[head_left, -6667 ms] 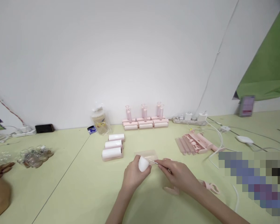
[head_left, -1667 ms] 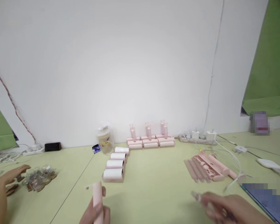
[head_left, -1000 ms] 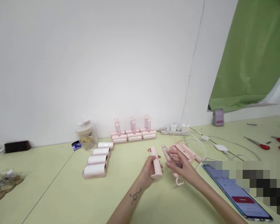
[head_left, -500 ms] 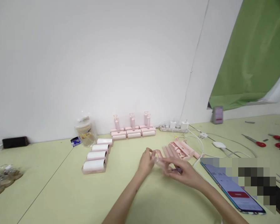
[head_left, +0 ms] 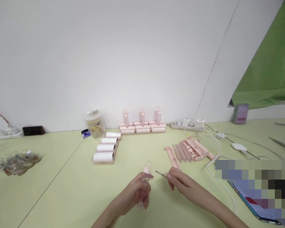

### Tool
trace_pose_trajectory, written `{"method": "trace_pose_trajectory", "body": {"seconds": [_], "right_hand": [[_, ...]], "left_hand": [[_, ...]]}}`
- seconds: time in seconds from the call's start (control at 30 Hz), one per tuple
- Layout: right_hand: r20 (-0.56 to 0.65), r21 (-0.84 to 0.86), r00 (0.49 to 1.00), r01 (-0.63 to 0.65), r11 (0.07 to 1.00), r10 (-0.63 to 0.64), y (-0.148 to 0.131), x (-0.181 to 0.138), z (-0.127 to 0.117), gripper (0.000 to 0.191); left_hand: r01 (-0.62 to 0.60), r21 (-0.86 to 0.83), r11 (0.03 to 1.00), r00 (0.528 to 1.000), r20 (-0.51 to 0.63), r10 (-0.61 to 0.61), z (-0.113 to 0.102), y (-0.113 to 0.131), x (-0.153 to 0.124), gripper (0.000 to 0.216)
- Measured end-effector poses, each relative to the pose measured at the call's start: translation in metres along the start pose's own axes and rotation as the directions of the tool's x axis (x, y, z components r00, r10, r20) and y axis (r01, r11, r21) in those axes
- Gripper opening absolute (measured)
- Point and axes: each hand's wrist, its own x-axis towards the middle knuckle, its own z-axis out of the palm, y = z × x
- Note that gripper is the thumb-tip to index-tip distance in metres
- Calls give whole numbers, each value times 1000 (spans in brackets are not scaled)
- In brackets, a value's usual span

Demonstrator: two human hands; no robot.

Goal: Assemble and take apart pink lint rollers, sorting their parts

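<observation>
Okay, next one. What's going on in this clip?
A person's left hand grips a clear pinkish tube. The right hand holds a thin tool, its tip pointing toward the tube but apart from it. Four white rolls stand in a slanting row on the left, loose pink parts lie on the right, and pink rollers line the wall.

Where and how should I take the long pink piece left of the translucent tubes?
Probably pinch the pink piece across its middle, from above and left: it is long and narrow, the translucent tubes lie close on its right, and the right hand is by its near end.
</observation>
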Motion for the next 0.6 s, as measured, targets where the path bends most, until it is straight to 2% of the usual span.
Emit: {"method": "trace_pose_trajectory", "body": {"seconds": [0.1, 0.2, 0.23, 0.3, 0.37, 0.4, 0.47, 0.53, 0.6], "right_hand": [[33, 74, 996, -79, 994, 77, 6, 5, 13, 43], [60, 228, 988, -154, 961, 144, 10, 7, 20, 41], [73, 304, 985, -169, 938, 154, 11, 6, 22, 37], [106, 473, 987, -157, 867, 122, 12, 5, 24, 29], [137, 632, 990, -102, 768, 18, 13, 3, 27, 34], [155, 706, 987, -81, 704, -42, 12, 1, 29, 40], [199, 844, 970, -98, 527, -139, 8, -1, 32, 41], [255, 924, 940, -168, 343, -225, 1, -3, 33, 31], [301, 943, 899, -230, 242, -318, -5, -5, 35, 26]], "left_hand": [[-39, 261, 964, 999, -23, 46, 8, 2, -7, 20], [-81, 556, 827, 991, -43, 126, 15, 1, -13, 13], [-96, 670, 736, 981, -59, 183, 17, -1, -14, 13], [-101, 875, 474, 952, -54, 302, 19, -6, -15, 17], [-70, 969, 236, 938, -16, 346, 19, -10, -15, 19], [-50, 985, 163, 940, -9, 340, 20, -12, -14, 18], [-19, 994, 110, 952, -15, 307, 22, -13, -14, 12], [-3, 994, 112, 963, -27, 267, 28, -11, -14, 6], [1, 988, 153, 977, -34, 211, 34, -10, -17, 8]]}}
